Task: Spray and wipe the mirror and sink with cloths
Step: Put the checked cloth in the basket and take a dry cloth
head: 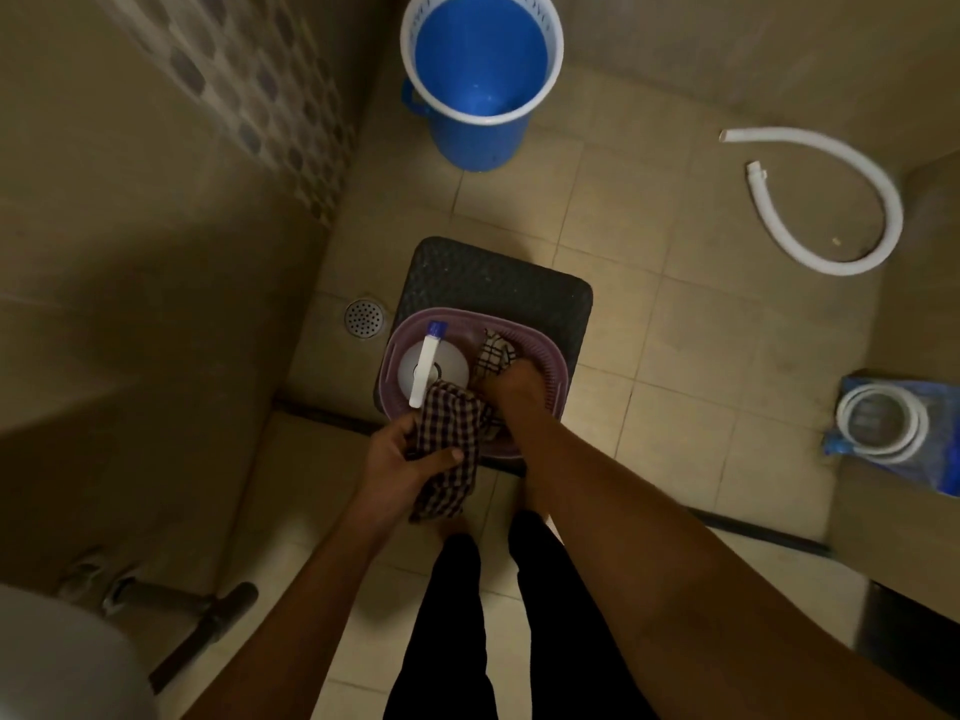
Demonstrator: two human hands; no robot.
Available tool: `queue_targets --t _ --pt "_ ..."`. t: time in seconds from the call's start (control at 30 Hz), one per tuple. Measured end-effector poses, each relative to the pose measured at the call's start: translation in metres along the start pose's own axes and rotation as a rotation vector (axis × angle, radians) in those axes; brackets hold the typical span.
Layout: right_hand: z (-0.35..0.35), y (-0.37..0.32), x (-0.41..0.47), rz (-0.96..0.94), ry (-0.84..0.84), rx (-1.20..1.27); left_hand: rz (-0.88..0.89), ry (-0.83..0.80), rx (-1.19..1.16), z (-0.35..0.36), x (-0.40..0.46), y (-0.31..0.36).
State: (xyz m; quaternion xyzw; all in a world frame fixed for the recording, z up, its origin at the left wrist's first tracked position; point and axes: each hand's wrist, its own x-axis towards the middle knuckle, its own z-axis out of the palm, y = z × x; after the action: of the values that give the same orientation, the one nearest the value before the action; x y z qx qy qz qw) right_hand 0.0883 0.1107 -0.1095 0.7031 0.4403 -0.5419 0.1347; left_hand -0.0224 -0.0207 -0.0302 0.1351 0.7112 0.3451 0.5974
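Note:
A purple basket (540,356) sits on a dark stool (498,280) on the bathroom floor. In it stands a white spray bottle (431,368) with a blue nozzle tip. My left hand (397,462) grips a dark checked cloth (449,449) just in front of the basket. My right hand (511,389) reaches into the basket and holds a lighter checked cloth (493,356). The white sink (57,662) shows only as an edge at the bottom left. No mirror is in view.
A blue bucket (480,80) with a white rim stands on the floor beyond the stool. A floor drain (363,318) lies left of the stool. A white hose (852,210) curves at the right, and a coiled hose in blue packaging (888,428) lies below it. A sink pipe (171,615) runs below the sink.

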Motion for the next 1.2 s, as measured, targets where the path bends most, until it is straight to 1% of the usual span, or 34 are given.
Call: queue_targets --t 0.17,0.3,0.4,0.5,0.63,0.73,0.87,0.97,1.1,1.2 --pt "-0.009 0.003 -0.031 -0.111 0.131 0.095 -0.001 -0.002 -0.008 -0.001 -0.011 0.006" --pt "-0.037 0.012 -0.072 -0.206 0.180 0.166 -0.006 -0.001 -0.030 0.003 -0.020 0.017" --pt "-0.063 0.031 -0.098 -0.181 0.212 0.258 -0.012 -0.012 -0.057 0.016 -0.020 0.029" --pt "-0.083 0.054 -0.114 -0.139 0.255 0.331 -0.011 -0.035 -0.028 0.040 -0.009 0.037" --pt "-0.096 0.081 -0.118 -0.097 0.274 0.445 -0.029 -0.054 0.012 0.076 0.021 0.045" --pt "-0.100 0.094 -0.113 -0.092 0.263 0.498 -0.077 -0.053 0.043 0.092 0.052 0.038" --pt "-0.104 0.105 -0.104 -0.097 0.235 0.540 -0.160 -0.063 0.135 0.103 0.087 0.019" --pt "-0.102 0.108 -0.098 -0.107 0.208 0.558 -0.190 -0.029 0.218 0.105 0.108 0.002" --pt "-0.098 0.112 -0.089 -0.117 0.182 0.561 -0.114 0.035 0.464 0.105 0.125 -0.019" --pt "-0.095 0.111 -0.086 -0.117 0.166 0.560 0.007 0.115 0.604 0.107 0.120 -0.021"
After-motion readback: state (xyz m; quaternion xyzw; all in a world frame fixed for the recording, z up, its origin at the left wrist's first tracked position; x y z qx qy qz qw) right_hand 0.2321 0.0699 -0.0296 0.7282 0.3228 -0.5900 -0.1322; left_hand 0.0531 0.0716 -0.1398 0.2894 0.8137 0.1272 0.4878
